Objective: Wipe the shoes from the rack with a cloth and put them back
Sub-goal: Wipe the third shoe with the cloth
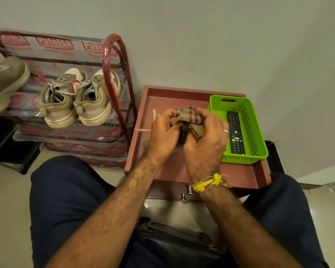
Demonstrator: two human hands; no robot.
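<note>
We are bunching a checked brown cloth (190, 120) over the red-brown tray table (244, 176), our left hand (162, 136) and right hand (203, 144) both clenching it between them. We are judging the task barely begun: no shoe is in hand, and the pair of beige lace-up sneakers (77, 99) is sitting on the red metal rack wrapped in printed plastic (112, 60) to the left, with a grey-green sneaker (4, 82) at the far left edge. A green perforated plastic basket (249, 132) holding a black remote control (235, 132) is crowding the tray's right side, leaving little room for wiping there.
</note>
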